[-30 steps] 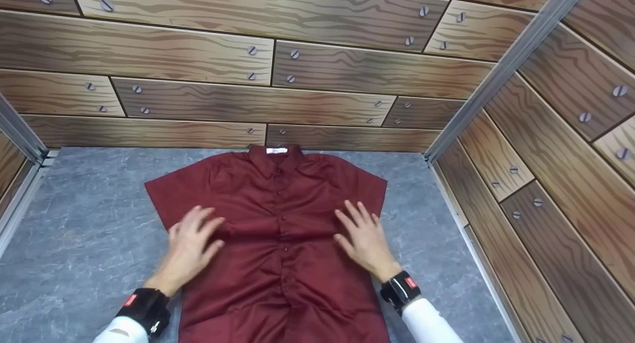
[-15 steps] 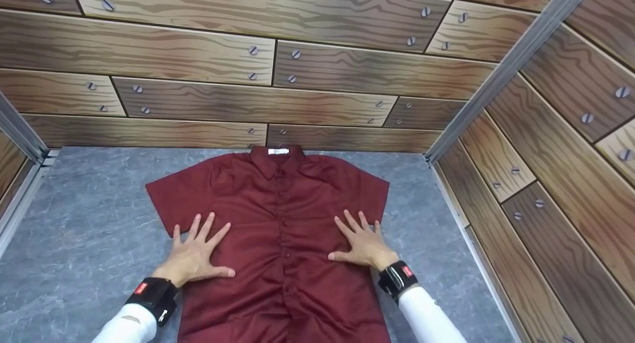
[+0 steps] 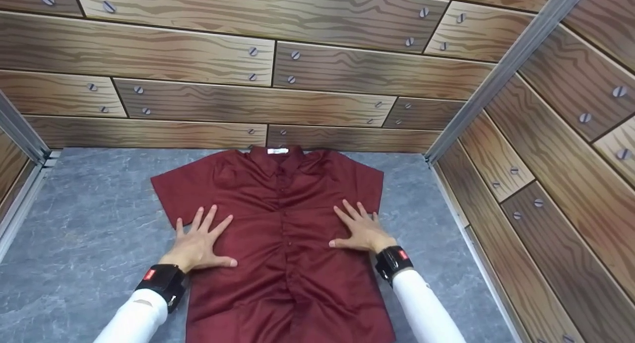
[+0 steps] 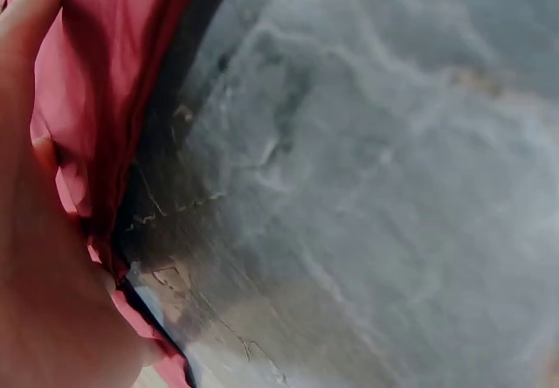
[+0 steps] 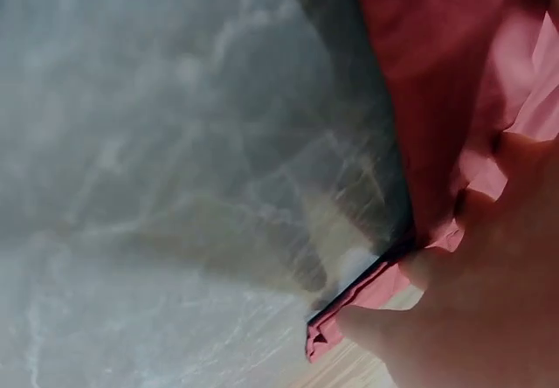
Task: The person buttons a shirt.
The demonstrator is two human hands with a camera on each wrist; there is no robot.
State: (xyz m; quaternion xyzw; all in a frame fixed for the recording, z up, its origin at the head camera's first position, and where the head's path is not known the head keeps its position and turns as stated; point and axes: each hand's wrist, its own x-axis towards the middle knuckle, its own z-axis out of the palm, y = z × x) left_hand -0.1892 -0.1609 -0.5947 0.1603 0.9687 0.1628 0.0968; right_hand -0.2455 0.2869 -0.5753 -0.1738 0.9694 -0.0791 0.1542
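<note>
A dark red short-sleeved button shirt [image 3: 258,224] lies front up, its collar with a white label [image 3: 278,151] at the back wall. My left hand [image 3: 196,246] rests on the shirt's left side below the sleeve, fingers spread and straight. On the opposite side, my right hand [image 3: 364,234] lies the same way with its thumb toward the button row. Creases run across the chest between the hands. In the left wrist view the shirt's edge [image 4: 105,73] shows beside the hand; the right wrist view shows the other edge [image 5: 428,82]. The shirt's bottom is out of frame.
The shirt lies on a grey marbled table [image 3: 99,209]. A wood-patterned wall [image 3: 198,100] stands at the back, and another [image 3: 545,184] rises on the right. Metal rails [image 3: 506,70] run along the corners. Each wrist wears a black strap [image 3: 394,263].
Both hands came down flat on the shirt with fingers spread, then slid slightly away from me. The upper shirt bunched a little, with more creases near the collar and the sleeves shifted slightly.
</note>
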